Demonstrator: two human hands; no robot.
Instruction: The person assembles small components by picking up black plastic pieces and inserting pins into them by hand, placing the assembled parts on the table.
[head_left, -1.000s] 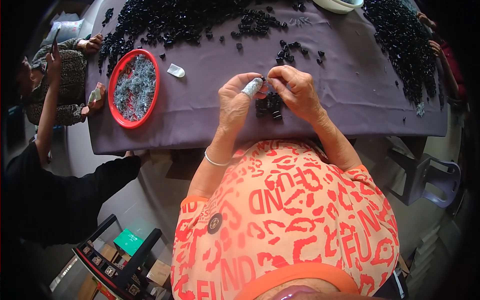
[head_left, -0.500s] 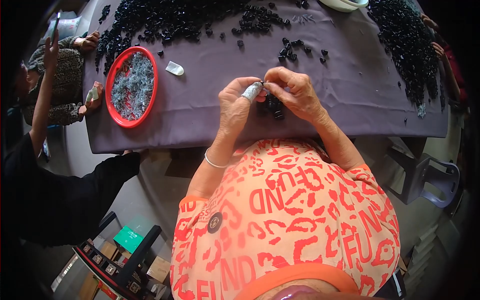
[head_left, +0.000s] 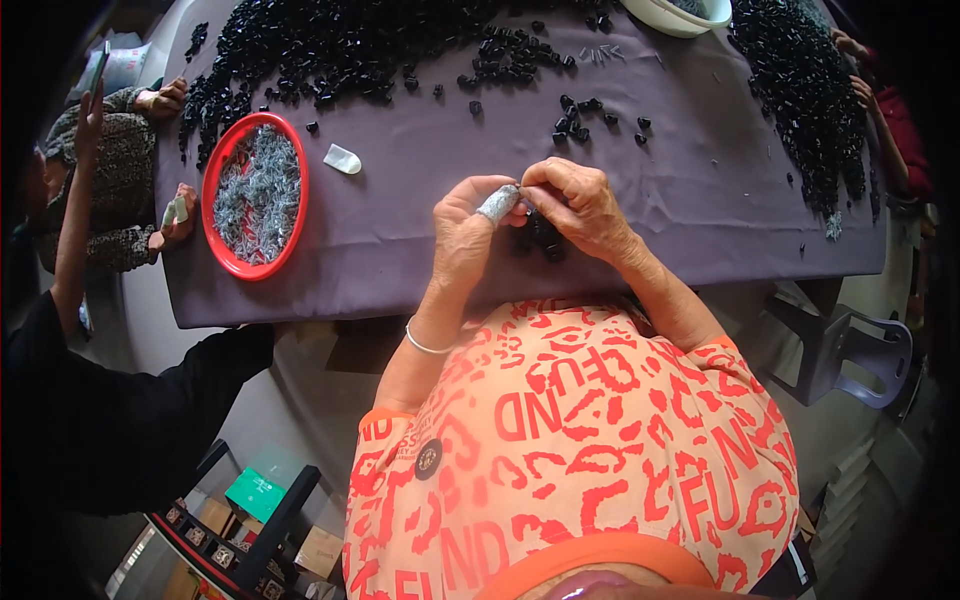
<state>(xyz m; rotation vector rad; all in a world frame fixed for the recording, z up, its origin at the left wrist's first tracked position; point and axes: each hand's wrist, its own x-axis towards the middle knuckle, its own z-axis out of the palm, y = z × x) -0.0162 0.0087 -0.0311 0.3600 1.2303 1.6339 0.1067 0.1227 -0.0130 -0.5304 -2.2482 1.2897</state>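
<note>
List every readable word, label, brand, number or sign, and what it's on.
Shirt: large red capitals, legible, wording not copied here; smaller lines by the badge too small to read.
Badge, round, dark: too small.
Green box: pale print, too small.
Carton: faint marks, unreadable.
Black pieces, red tray: none I can make out.

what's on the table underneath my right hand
Partly behind your right hand, small black pieces lie clustered on the purple-grey cloth. The hand hides part of the cluster, so its full extent is covered.
</note>
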